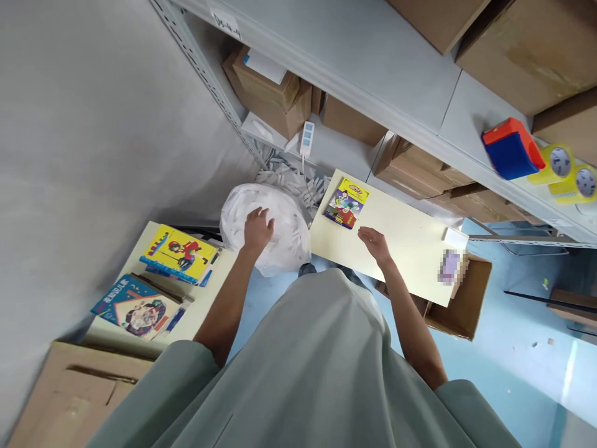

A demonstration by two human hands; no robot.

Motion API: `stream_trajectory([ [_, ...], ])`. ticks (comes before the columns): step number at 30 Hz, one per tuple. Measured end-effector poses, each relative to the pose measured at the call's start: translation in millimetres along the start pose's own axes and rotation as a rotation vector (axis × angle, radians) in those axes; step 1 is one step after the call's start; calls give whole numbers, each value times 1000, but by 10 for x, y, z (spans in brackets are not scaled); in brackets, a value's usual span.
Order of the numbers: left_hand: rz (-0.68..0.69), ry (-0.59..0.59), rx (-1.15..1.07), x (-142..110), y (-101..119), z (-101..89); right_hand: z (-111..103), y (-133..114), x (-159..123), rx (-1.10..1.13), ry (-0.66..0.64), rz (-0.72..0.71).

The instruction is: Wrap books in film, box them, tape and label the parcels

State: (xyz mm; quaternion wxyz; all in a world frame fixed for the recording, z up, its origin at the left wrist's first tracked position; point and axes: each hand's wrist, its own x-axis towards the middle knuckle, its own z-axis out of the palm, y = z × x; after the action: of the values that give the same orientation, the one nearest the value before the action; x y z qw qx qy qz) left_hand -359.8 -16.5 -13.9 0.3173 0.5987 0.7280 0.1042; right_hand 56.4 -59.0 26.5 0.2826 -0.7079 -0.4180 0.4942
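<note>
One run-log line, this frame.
left hand: open, over white bag, contact unclear | right hand: open, near yellow-purple book | book: lying on cream table

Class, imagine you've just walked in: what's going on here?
A person has the left hand in front of a white plastic bag, though contact is unclear, and the right hand near a yellow-and-purple book lying on a cream table. Neither seems to hold anything. Two stacks of books sit on a second table to the left.

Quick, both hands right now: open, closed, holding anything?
Left hand: open, nothing seen in it, over the white bag.
Right hand: loosely open, nothing seen in it, near the yellow-and-purple book.
</note>
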Motion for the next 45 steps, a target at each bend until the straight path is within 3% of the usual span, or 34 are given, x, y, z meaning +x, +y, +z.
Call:
stream_trajectory([
  [4, -139, -94, 111, 237, -288, -83, 151, -163, -1, -9, -33, -17],
  [7, -173, -157, 181, 394, -310, -83, 263, -268, 9, -39, -47, -33],
  [12, -150, -147, 194, 462, -339, -178, 367, -409, -36, -76, -93, -44],
  [14, -97, -87, 172, 413, -367, -290, 389, -486, -60, -92, -123, -53],
  [18, 109, 147, 44, 229, -363, -624, 495, -750, -61, -153, -207, -127],
  [21, 165, 230, -57, 86, -263, -896, 688, -1052, -28, -190, -293, -246],
  [26, 90, 259, -231, -112, 75, -1258, 1246, -1594, 0, -289, -431, -467],
  [30, 206, 264, -363, -317, 442, -1542, 1724, -1942, 0, -381, -475, -666],
  [32, 256, 276, -402, -413, 610, -1688, 1843, -2105, -13, -380, -485, -727],
  [35, 293, 321, -442, -477, 785, -1868, 1785, -2363, -65, -333, -512, -769],
  [39, 305, 337, -474, -419, 880, -2006, 1484, -2631, -131, -200, -587, -816],
  [45, 336, 229, -469, -420, 876, -2088, 1347, -2650, -19, -120, -523, -802],
])
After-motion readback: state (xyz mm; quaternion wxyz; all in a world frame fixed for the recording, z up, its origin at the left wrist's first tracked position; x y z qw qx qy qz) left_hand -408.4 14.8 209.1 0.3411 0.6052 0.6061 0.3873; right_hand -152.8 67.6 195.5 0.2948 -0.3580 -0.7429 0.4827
